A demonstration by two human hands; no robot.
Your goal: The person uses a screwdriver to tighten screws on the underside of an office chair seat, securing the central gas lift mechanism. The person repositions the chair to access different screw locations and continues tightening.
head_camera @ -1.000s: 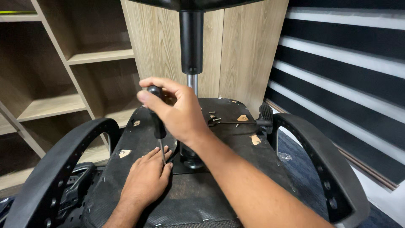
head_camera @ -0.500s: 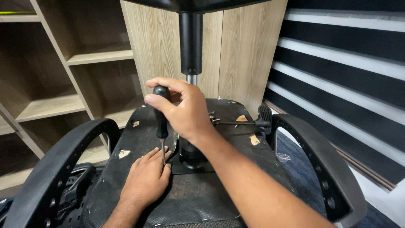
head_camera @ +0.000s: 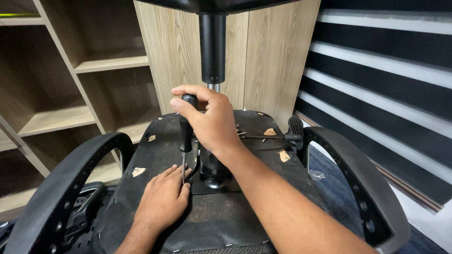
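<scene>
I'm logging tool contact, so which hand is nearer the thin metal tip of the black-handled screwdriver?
Left. The left hand lies flat on the chair underside with its fingers at the screwdriver tip; the right hand grips the handle higher up.

Even indoor light, sharp view, no glare.

Soft light falls from above onto the right hand [head_camera: 209, 120]; a faint shadow pools just beneath it on the dark seat underside [head_camera: 254, 141]. The shelves [head_camera: 56, 117] off to its left sit dimmer. Straight lines bow slightly toward the edges.
</scene>
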